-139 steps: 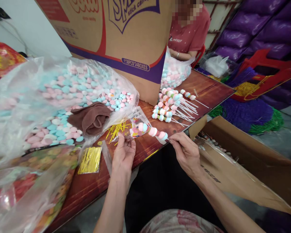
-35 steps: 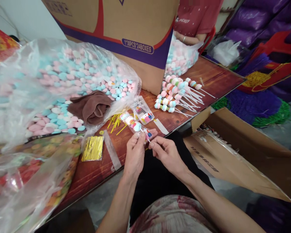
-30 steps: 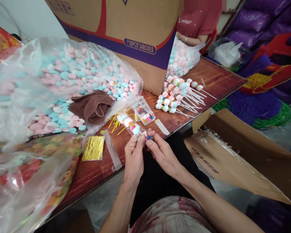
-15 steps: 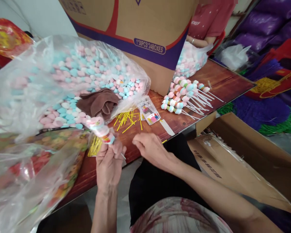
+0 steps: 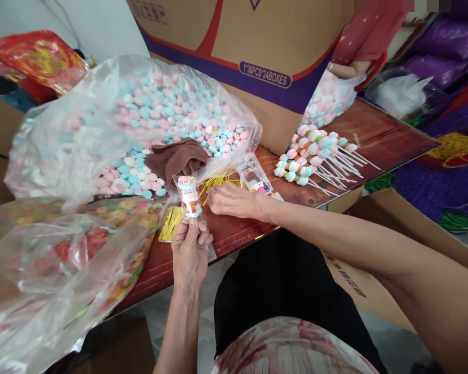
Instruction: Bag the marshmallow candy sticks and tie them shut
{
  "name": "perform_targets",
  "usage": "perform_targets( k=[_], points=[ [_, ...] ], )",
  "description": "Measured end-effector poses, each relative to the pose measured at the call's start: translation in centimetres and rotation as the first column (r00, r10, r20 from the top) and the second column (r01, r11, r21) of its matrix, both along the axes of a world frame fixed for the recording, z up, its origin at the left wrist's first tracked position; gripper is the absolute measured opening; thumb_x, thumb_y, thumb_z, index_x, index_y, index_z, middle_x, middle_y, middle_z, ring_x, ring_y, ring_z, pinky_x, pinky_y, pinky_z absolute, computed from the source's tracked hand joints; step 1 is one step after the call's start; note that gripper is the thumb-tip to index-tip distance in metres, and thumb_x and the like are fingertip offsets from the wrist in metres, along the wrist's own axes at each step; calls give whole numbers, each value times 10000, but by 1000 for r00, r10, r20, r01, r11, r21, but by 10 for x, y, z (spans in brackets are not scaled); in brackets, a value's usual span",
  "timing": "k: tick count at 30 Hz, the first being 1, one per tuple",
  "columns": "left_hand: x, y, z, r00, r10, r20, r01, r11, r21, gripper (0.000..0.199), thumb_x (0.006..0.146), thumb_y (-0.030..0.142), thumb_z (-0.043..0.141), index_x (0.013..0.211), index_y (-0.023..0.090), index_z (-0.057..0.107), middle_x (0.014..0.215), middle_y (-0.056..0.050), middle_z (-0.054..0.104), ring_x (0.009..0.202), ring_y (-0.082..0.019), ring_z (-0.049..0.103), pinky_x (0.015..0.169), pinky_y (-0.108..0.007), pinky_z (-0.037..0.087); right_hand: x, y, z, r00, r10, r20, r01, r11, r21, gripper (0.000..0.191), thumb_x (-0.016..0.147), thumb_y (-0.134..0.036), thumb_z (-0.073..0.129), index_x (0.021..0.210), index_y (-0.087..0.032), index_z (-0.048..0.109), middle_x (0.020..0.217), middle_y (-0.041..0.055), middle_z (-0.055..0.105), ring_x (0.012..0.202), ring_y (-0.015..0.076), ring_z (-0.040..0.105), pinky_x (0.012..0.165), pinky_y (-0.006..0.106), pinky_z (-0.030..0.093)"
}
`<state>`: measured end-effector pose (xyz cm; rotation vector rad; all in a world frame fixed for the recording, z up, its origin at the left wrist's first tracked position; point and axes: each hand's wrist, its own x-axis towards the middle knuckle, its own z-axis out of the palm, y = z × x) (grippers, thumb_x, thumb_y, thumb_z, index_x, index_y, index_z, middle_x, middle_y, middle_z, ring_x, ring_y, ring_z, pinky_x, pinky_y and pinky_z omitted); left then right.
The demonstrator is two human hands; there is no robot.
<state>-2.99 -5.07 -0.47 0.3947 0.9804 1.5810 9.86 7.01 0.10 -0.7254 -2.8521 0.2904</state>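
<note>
Upright in my left hand (image 5: 190,244) is a marshmallow skewer (image 5: 189,197) in a clear printed wrapper, gripped at its lower end. My right hand (image 5: 232,201) is palm down over the table, fingers bent and drawn together at the loose yellow twist ties (image 5: 220,180). Whether a tie is between those fingertips is hidden. A bundle of yellow twist ties (image 5: 170,223) lies just left of the wrapped skewer. Behind it, a brown cloth (image 5: 177,158) rests on the big clear bag of pink, blue and white marshmallows (image 5: 152,111).
Unwrapped marshmallow skewers (image 5: 312,150) are stacked at the right on the table (image 5: 393,124). Printed wrappers (image 5: 255,176) lie near my right hand. A large carton (image 5: 273,52) stands behind, an open carton (image 5: 393,244) below right. Another person's arm (image 5: 349,68) shows beyond.
My right hand has moved forward and left onto the loose twist ties. My left hand has brought the wrapped skewer more upright. The camera view has shifted left.
</note>
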Motion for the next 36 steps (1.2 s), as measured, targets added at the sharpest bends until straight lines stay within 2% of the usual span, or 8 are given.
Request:
perform_targets(
  k=[3, 6, 9, 13, 15, 19, 27, 36],
  points=[
    [-1, 1, -1, 999, 38, -4, -38, 999, -18, 304, 687, 249, 836, 732, 149, 552, 659, 25, 538, 461, -16, 316, 433, -138, 290, 4, 1, -3, 996, 11, 84, -19, 995, 95, 252, 932, -45, 382, 965, -131, 616, 990, 123, 634, 894, 234, 544, 720, 357, 402],
    [-2, 2, -3, 997, 64, -45, -65, 998, -23, 268, 707, 247, 813, 745, 135, 573, 670, 10, 549, 464, -16, 308, 431, -144, 273, 13, -4, -8, 989, -131, -70, 136, 988, 71, 171, 918, -71, 400, 943, -149, 550, 960, 112, 602, 827, 214, 531, 692, 338, 398],
    [1, 6, -4, 992, 81, -99, -81, 997, 4, 233, 732, 240, 777, 804, 139, 580, 663, 8, 549, 474, -24, 319, 442, -148, 263, 20, -17, -10, 886, -283, -366, 264, 959, -103, 113, 919, -116, 392, 888, -187, 474, 887, 73, 575, 770, 188, 514, 697, 322, 401],
    [15, 14, -5, 977, 106, -183, -96, 993, 62, 244, 764, 191, 709, 917, 213, 519, 656, 33, 557, 479, -47, 352, 455, -154, 249, 20, -43, -6, 666, -455, -591, 214, 875, -433, 107, 949, -163, 356, 879, -215, 419, 786, 8, 569, 687, 145, 525, 670, 282, 408],
    [23, 18, -7, 970, 99, -220, -82, 993, 86, 229, 779, 185, 674, 912, 231, 493, 655, 43, 548, 492, -58, 375, 463, -160, 259, 16, -57, -6, 618, -498, -608, 197, 847, -494, 111, 968, -192, 363, 881, -215, 427, 740, -11, 546, 640, 132, 515, 641, 266, 402],
    [35, 21, -13, 960, 46, -278, -16, 994, 110, 170, 783, 204, 660, 859, 219, 509, 672, 48, 515, 528, -67, 389, 494, -178, 302, 11, -76, -11, 640, -480, -600, 273, 872, -405, 132, 976, -199, 389, 894, -201, 493, 790, 21, 571, 705, 143, 551, 683, 265, 426],
    [45, 20, -8, 982, -30, -186, 50, 993, 105, 235, 738, 298, 782, 775, 172, 587, 645, 34, 500, 532, -62, 394, 515, -201, 315, 23, -79, -12, 638, -541, -548, 421, 841, -340, 179, 968, -207, 426, 902, -186, 590, 847, 68, 656, 788, 174, 612, 748, 280, 451],
    [53, 24, -3, 990, -96, -104, 100, 994, 43, 282, 708, 302, 828, 740, 143, 597, 658, 9, 551, 504, -28, 363, 469, -158, 290, 44, -83, -8, 387, -768, -510, 182, 606, -775, 161, 874, -260, 565, 762, -177, 644, 699, -5, 612, 652, 134, 538, 632, 255, 429]
  ],
)
